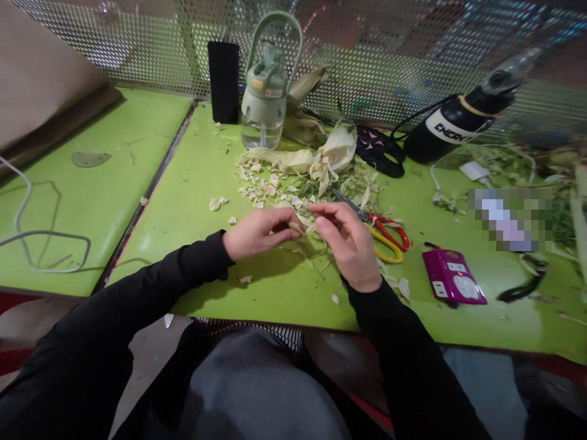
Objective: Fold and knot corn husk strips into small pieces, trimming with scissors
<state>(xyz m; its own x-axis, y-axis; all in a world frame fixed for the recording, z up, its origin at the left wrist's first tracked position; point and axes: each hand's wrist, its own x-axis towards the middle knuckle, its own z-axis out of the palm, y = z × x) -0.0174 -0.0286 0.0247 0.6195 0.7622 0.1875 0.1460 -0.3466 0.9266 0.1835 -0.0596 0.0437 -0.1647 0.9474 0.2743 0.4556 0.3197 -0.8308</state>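
husk scraps [296, 200] before the bottle [265, 104] — phone [224, 82] left of it

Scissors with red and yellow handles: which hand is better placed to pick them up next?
Probably the right hand: it is right beside the scissors, while the left hand is farther off, on the right hand's other side.

Glossy lime-green tabletop [257, 305]: two panels, divided by a narrow dark seam [172, 146].
Left panel: a thin white cable [57, 233], loosely looped.
Back edge: an upright black rectangular phone [224, 82]; just beside it, a pale-green plastic bottle with hoop handle [265, 113].
Centre: strewn cream papery scraps [274, 180]; red-and-yellow-handled metal scissors [367, 217].
Right: a black white-labelled bottle [452, 127]; a flat magenta plastic case [452, 278].
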